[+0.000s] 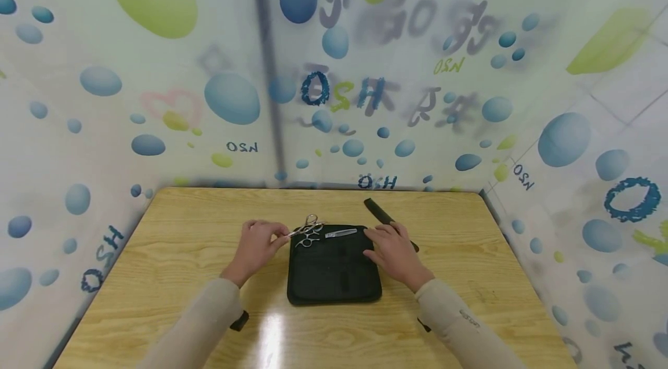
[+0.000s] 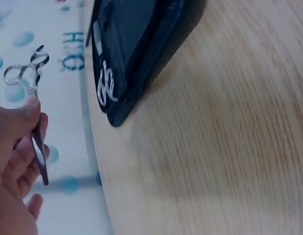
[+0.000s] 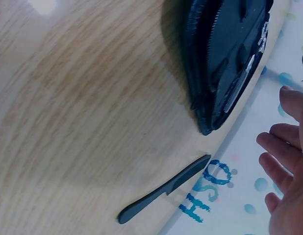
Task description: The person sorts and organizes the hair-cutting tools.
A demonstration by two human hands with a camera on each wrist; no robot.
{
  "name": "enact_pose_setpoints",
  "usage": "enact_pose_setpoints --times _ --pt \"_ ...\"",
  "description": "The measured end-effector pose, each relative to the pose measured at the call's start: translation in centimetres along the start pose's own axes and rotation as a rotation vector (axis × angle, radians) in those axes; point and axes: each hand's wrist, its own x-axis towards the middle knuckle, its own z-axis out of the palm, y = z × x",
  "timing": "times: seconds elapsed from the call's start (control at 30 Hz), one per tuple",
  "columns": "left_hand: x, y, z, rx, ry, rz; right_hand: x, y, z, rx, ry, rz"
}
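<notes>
My left hand (image 1: 259,247) pinches a pair of silver scissors (image 2: 38,149) by the blades between thumb and fingers, finger rings pointing away from the palm. A black zip case (image 1: 334,276) lies flat on the table between both hands. Tucked at its top left is a second pair of scissors (image 2: 105,88), and right of that lies a slim silver tool (image 1: 341,234) with fine teeth along part of it. Over the case's upper right corner, my right hand (image 1: 398,250) spreads its fingers loosely and holds nothing. Beyond it, a black handled comb (image 3: 164,188) lies on the table.
The wooden table (image 1: 198,212) ends at a back edge just past the comb's tip. Behind it and along both sides hang white sheets (image 1: 292,154) printed with blue and green spots. Dark straps (image 1: 239,321) show under the sleeves.
</notes>
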Motion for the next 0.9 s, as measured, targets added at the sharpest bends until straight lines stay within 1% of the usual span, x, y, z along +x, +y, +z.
enact_pose_setpoints --times 0.1,0.23,0.33,0.43,0.53,0.6,0.7,0.83,0.9 --pt "0.0 0.8 0.5 0.057 0.031 0.100 0.2 -0.3 -0.2 -0.009 0.025 -0.023" --pt "0.1 2.1 1.3 0.107 0.066 0.226 0.6 -0.8 -0.6 0.022 0.054 -0.048" --pt "0.2 3.0 1.7 0.140 0.076 0.301 0.8 -1.2 -1.0 0.049 0.062 -0.054" --pt "0.1 3.8 2.2 0.194 0.080 0.372 0.9 -1.6 -1.2 0.061 0.061 -0.062" --pt "0.1 4.5 2.8 0.245 0.091 0.449 1.0 -1.9 -1.2 0.070 0.053 -0.090" --pt "0.1 5.0 3.2 0.280 0.106 0.499 1.0 -2.1 -1.2 0.093 0.036 -0.119" --pt "0.1 5.6 3.8 0.328 0.140 0.568 1.0 -2.5 -1.1 0.153 -0.036 -0.151" --pt "0.2 6.3 4.3 0.348 0.190 0.646 1.0 -2.7 -1.1 0.248 -0.156 -0.146" --pt "0.1 6.5 4.5 0.344 0.221 0.681 1.0 -2.8 -1.2 0.277 -0.195 -0.141"
